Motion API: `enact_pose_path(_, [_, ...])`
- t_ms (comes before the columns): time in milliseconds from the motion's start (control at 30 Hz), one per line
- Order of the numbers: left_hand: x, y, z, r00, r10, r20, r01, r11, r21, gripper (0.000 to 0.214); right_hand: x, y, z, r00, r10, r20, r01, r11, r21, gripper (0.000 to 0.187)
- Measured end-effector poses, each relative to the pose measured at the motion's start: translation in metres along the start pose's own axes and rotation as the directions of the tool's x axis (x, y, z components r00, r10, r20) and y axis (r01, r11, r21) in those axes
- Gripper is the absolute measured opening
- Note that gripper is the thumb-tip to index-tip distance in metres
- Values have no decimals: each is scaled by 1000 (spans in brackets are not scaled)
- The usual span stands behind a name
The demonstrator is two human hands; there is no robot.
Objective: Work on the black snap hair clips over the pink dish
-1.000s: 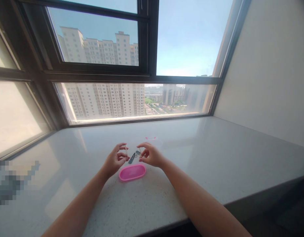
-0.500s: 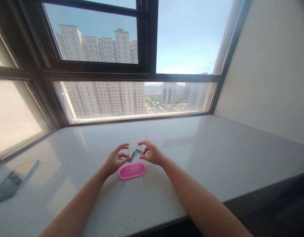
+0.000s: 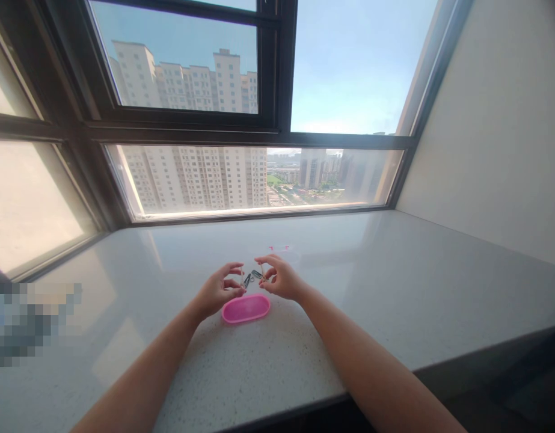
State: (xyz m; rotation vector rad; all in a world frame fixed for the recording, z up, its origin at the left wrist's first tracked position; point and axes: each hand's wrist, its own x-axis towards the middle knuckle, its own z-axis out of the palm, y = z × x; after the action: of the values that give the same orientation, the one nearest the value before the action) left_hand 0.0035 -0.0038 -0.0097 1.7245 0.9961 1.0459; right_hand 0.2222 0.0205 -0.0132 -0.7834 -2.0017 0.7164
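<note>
My left hand [image 3: 217, 292] pinches a thin, pale gold-coloured pin [image 3: 242, 275] upright between thumb and fingertips. A similar thin pin [image 3: 262, 270] stands upright in the pinch of my right hand [image 3: 282, 279]. The two hands face each other, a small gap apart. Between them on the counter lie a dark snap hair clip [image 3: 247, 281], a second dark clip [image 3: 257, 275] and a small dark ring [image 3: 252, 279]. Just in front of the hands sits a pink oval tray [image 3: 245, 309]. The pins are too small to make out in detail.
Behind my right hand lies a clear lid [image 3: 281, 248] with pink latches. A blurred-out object [image 3: 24, 325] rests at the left of the pale speckled counter [image 3: 241, 373]. A dark-framed window [image 3: 205, 137] runs along the back, a white wall [image 3: 493, 132] on the right.
The whole view has shifted slightly, with the scene a little further right. Both hands keep their pinch on the pins, and the clips and tray stay in place on the counter.
</note>
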Motion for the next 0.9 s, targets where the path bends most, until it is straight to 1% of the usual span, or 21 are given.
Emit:
enact_pose_path(100, [-1, 2, 1, 1000, 18, 2, -18, 1000, -6, 56, 0, 0, 0, 1000, -12, -2, 12, 1000, -7, 58])
enact_pose_path(200, [-1, 4, 0, 998, 61, -5, -61, 998, 7, 53, 0, 1, 1, 1000, -16, -5, 16, 1000, -7, 57])
enact_pose_path(333, [0, 4, -2, 995, 99, -27, -99, 995, 15, 52, 1, 1, 3, 1000, -20, -13, 19, 1000, -11, 57])
enact_pose_path(567, [3, 0, 1, 998, 57, -35, -59, 995, -81, 58, 2, 2, 3, 1000, -19, -18, 20, 999, 30, 59])
enact_pose_path(767, [2, 3, 2, 999, 42, -35, -47, 984, -174, 57, 3, 2, 5, 1000, 6, -12, -5, 999, 48, 49])
enact_pose_path(900, [1, 7, 2, 998, 43, -54, -52, 984, -173, 55, 4, 6, 6, 1000, -3, -22, 5, 996, 84, 52])
